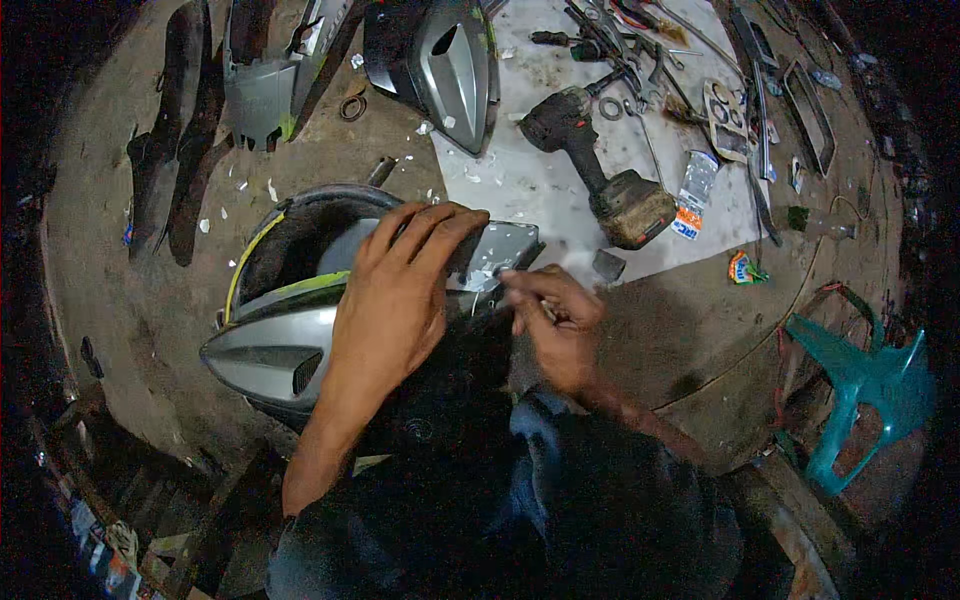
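A grey and silver motorcycle body panel [262, 340] with a yellow-green stripe lies across in front of me. My left hand [390, 285] grips it from above, fingers bent over its far side and thumb hidden. Flaked white patches mark the panel's grey right end. At that end's edge is my right hand [558, 320], fingers closed in a pinch; whatever they hold is too small to make out. A dark round rim [335, 195] shows behind the panel.
A cordless impact wrench [590, 160] lies on a stained white sheet [540, 200], with several spanners [655, 75] beyond it. Another silver panel [455, 80] stands at the far middle, dark panels [180, 130] at far left. A teal panel [855, 400] sits at right.
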The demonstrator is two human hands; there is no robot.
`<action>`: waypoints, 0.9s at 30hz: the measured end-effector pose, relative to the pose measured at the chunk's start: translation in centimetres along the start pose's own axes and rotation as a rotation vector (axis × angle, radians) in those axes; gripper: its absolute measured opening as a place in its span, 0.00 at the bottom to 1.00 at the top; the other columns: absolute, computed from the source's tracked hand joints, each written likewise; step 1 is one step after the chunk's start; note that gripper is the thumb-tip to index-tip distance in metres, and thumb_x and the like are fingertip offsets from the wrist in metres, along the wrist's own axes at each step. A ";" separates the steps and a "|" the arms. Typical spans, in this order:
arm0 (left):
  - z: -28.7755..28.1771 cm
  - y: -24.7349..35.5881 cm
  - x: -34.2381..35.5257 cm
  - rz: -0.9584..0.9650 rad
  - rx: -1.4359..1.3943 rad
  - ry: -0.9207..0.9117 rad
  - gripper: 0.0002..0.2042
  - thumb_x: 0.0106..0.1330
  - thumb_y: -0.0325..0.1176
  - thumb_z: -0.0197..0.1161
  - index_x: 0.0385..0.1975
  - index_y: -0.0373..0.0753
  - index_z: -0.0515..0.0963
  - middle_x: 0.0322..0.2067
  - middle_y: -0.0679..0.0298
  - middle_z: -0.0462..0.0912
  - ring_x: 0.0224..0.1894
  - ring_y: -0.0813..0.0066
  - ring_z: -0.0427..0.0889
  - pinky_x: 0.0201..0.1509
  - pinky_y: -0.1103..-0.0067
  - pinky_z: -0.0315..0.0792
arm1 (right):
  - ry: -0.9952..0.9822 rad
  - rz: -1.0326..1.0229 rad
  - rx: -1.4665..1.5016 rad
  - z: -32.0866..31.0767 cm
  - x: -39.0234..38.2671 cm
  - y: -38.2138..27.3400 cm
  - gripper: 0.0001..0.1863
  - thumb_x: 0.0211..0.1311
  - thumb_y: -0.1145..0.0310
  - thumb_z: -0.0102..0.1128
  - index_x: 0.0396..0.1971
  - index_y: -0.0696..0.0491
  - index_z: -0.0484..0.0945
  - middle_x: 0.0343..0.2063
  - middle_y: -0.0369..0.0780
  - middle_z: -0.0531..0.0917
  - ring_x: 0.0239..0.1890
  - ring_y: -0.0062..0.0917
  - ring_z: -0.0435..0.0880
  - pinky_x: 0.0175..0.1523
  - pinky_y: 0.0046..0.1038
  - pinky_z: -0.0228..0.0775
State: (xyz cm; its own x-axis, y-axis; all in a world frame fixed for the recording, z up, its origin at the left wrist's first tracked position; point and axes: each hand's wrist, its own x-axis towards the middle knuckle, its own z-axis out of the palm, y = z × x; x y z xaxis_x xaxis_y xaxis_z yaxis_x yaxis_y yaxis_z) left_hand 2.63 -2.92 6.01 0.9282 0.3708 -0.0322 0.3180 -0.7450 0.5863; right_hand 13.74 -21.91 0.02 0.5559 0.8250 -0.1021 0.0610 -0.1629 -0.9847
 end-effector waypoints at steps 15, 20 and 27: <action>0.4 -0.1 -0.3 0.008 0.005 0.020 0.33 0.57 0.16 0.61 0.68 0.43 0.76 0.64 0.56 0.79 0.68 0.46 0.73 0.75 0.56 0.68 | 0.119 0.026 0.076 0.5 -0.4 0.9 0.10 0.74 0.79 0.67 0.52 0.55 0.88 0.35 0.39 0.87 0.27 0.17 0.82 0.31 0.24 0.75; 0.6 -0.3 0.1 0.001 0.000 -0.001 0.33 0.57 0.16 0.61 0.67 0.41 0.76 0.64 0.56 0.79 0.68 0.46 0.73 0.74 0.56 0.69 | 0.181 0.068 0.061 0.5 -0.1 0.5 0.10 0.73 0.78 0.69 0.50 0.53 0.90 0.35 0.38 0.88 0.27 0.16 0.82 0.31 0.24 0.75; 0.3 -0.4 0.1 0.020 -0.018 0.009 0.33 0.57 0.16 0.61 0.67 0.41 0.76 0.64 0.55 0.79 0.68 0.45 0.73 0.73 0.56 0.69 | 0.152 0.028 0.089 0.4 0.0 0.6 0.11 0.73 0.80 0.67 0.50 0.55 0.89 0.33 0.39 0.86 0.26 0.17 0.82 0.32 0.23 0.75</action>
State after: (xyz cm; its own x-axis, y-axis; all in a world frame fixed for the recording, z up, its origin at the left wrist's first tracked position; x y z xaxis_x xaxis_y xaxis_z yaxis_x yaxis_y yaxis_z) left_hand 2.64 -2.77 5.49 0.9325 0.3610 -0.0131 0.2957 -0.7421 0.6016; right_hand 13.44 -21.78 -0.67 0.6757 0.7283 -0.1141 -0.0267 -0.1305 -0.9911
